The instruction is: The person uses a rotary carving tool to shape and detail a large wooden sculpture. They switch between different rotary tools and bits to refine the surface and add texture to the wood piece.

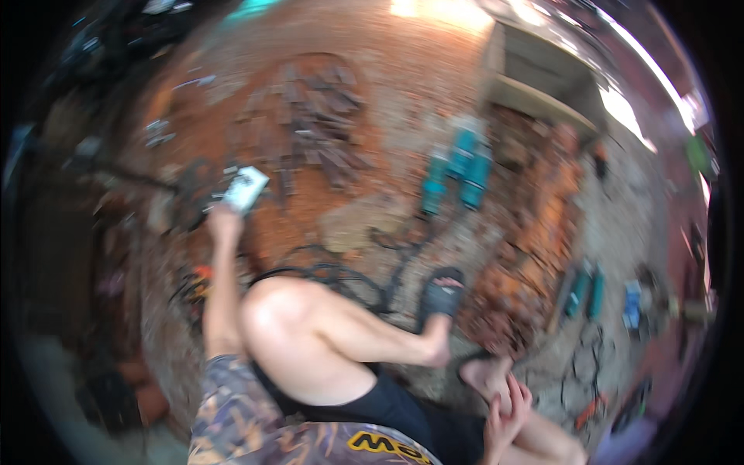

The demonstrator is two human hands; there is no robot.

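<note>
One bright-faced smartphone [246, 190] is held out over the floor, left of the bent knee [279, 310], the left hand [225, 222] apparently gripping its near end so the face is uncovered, though blur hides how the fingers pinch it. The right hand [508, 412] rests on the other shin [546, 440], perhaps steadying the seated pose; whether its fingers are spread or together I cannot tell. Rust-coloured dust covers much of the workshop floor [403, 77], where dark strips [325, 132] lie piled and teal cylinders [474, 186] sit beside a rusty heap [539, 240]
</note>
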